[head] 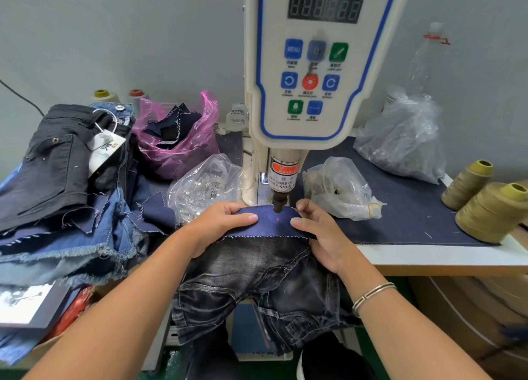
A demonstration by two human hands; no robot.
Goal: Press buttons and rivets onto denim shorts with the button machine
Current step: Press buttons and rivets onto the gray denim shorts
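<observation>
My left hand [221, 222] and right hand [317, 228] each pinch the dark blue denim strip [274, 222] — thumbs on top, fingers curled over its far edge — holding it taut under the machine [320, 65] punch [277, 204]. A red dot [278, 219] sits on it. The shorts [257, 288] hang below, toward me.
</observation>
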